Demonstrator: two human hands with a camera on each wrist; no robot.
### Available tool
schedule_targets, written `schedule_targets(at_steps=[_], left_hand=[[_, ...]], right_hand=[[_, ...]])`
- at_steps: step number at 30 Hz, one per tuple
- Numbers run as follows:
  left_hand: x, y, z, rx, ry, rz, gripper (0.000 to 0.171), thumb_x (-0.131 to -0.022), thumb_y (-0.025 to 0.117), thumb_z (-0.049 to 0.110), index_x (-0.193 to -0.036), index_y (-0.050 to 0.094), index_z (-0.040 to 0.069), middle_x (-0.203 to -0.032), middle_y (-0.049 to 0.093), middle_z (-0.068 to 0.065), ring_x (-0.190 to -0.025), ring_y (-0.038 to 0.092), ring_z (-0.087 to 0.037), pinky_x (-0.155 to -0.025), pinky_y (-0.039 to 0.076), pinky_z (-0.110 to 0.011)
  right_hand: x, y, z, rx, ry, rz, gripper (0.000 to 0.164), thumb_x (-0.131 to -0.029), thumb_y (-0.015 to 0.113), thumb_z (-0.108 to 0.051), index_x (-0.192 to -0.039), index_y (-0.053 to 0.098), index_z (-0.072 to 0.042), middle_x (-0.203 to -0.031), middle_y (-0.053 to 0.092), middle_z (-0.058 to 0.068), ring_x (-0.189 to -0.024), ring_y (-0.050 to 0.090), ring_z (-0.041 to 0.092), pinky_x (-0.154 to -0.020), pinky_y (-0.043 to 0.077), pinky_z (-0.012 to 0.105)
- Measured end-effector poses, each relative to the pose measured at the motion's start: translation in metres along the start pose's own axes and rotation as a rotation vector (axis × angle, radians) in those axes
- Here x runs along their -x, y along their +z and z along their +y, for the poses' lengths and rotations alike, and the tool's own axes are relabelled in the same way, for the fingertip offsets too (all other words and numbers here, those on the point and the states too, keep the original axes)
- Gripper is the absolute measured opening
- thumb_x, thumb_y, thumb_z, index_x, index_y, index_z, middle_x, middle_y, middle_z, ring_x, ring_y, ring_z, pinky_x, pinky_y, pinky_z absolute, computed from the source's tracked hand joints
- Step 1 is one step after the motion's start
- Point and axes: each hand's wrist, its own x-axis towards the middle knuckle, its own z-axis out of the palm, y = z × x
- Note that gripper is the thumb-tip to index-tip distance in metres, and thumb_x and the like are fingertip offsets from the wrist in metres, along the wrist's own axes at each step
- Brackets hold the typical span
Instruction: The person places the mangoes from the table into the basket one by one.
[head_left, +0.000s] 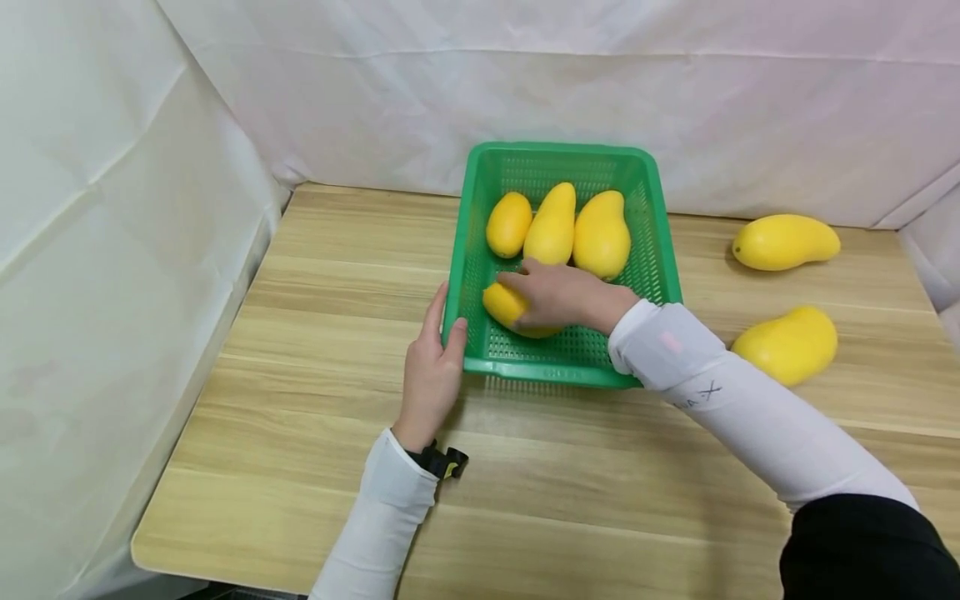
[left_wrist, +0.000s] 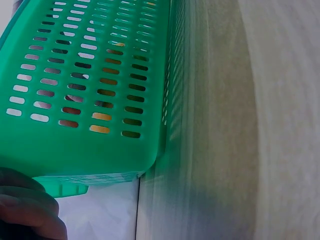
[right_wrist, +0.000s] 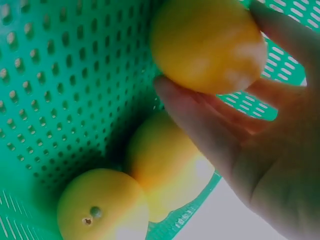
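Observation:
A green plastic basket [head_left: 551, 371] with slotted walls stands on the wooden table. Its left rim is gripped near the front corner by my left hand [head_left: 431, 375], with the thumb at the rim and the fingers along the outer side. Inside the basket, my right hand [head_left: 562, 293] holds a yellow mango [head_left: 502, 307] near the front left. The right wrist view shows this mango [right_wrist: 207, 45] between thumb and fingers. Behind it in the basket lie three more mangoes: a small one [head_left: 510, 225] at left, a long one [head_left: 551, 229] and a plump one [head_left: 602, 237].
Two loose mangoes lie on the table right of the basket, one at the back [head_left: 786, 242] and one nearer [head_left: 791, 343], partly behind the right sleeve. White cloth [head_left: 562, 83] hangs behind the table and along its left side. A dark strap [head_left: 435, 461] circles the left wrist.

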Motion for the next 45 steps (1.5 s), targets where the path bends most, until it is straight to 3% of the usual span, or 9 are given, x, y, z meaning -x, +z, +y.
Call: schedule_targets(at_steps=[4,10,18,26,29,35,45], left_hand=[[-0.0004,0.0,-0.0001,0.005,0.004,0.001,0.049,-0.097,0.042,0.037,-0.142,0.023,0.04,-0.051,0.033,0.0,-0.04,0.025,-0.012,-0.042,0.031,-0.03],[0.0004,-0.0003,0.0018,0.007,0.017,-0.003,0.05,-0.097,0.041,0.038,-0.144,0.024,0.037,-0.051,0.034,0.0,-0.039,0.027,-0.011,-0.04,0.031,-0.03],[0.0003,0.0,0.0018,0.028,0.007,-0.007,0.05,-0.097,0.041,0.038,-0.143,0.023,0.039,-0.051,0.035,-0.001,-0.04,0.03,-0.014,-0.044,0.033,-0.03],[-0.0006,-0.0007,0.0019,0.031,0.002,0.0,0.049,-0.097,0.041,0.038,-0.143,0.024,0.039,-0.054,0.036,-0.001,-0.044,0.031,-0.014,-0.05,0.036,-0.032],[-0.0001,-0.001,0.0016,0.024,-0.001,-0.005,0.05,-0.097,0.041,0.04,-0.143,0.023,0.038,-0.053,0.034,0.0,-0.042,0.028,-0.013,-0.047,0.034,-0.031],[0.001,-0.0001,0.0001,0.018,0.002,-0.015,0.05,-0.096,0.039,0.044,-0.143,0.022,0.04,-0.05,0.032,0.001,-0.039,0.025,-0.013,-0.041,0.03,-0.028],[0.001,0.0005,0.0,0.008,0.011,-0.007,0.051,-0.097,0.04,0.04,-0.144,0.024,0.034,-0.05,0.031,0.001,-0.039,0.023,-0.013,-0.04,0.028,-0.029]], right_hand=[[0.0006,-0.0008,-0.0005,-0.013,-0.065,0.012,0.068,-0.087,0.059,-0.041,-0.145,0.029,-0.024,-0.135,0.039,0.012,-0.088,0.056,0.019,-0.079,0.049,0.036],[0.0012,-0.0021,-0.0009,0.032,-0.073,0.074,0.062,-0.089,0.051,-0.05,-0.143,0.035,-0.022,-0.136,0.041,0.012,-0.082,0.058,0.021,-0.077,0.05,0.036],[-0.0004,-0.0035,-0.001,0.002,-0.031,0.129,0.06,-0.091,0.051,-0.046,-0.14,0.04,-0.015,-0.146,0.031,0.013,-0.101,0.059,0.029,-0.091,0.045,0.042],[-0.0032,-0.0043,-0.0017,-0.015,-0.117,0.199,0.043,-0.091,0.056,-0.031,-0.129,0.053,-0.01,-0.131,0.049,0.01,-0.111,0.053,0.023,-0.093,0.044,0.037],[-0.0031,-0.0041,-0.0026,-0.006,-0.098,0.154,0.051,-0.089,0.057,-0.04,-0.131,0.051,-0.01,-0.134,0.048,0.011,-0.112,0.053,0.024,-0.093,0.044,0.039],[-0.0007,-0.0022,-0.0024,-0.009,-0.053,0.06,0.077,-0.083,0.06,-0.051,-0.144,0.031,-0.014,-0.15,0.023,0.015,-0.113,0.053,0.029,-0.095,0.043,0.04],[0.0007,-0.0021,0.0017,0.012,-0.07,0.098,0.074,-0.085,0.063,-0.042,-0.144,0.029,-0.015,-0.149,0.024,0.015,-0.099,0.06,0.029,-0.085,0.048,0.04]])
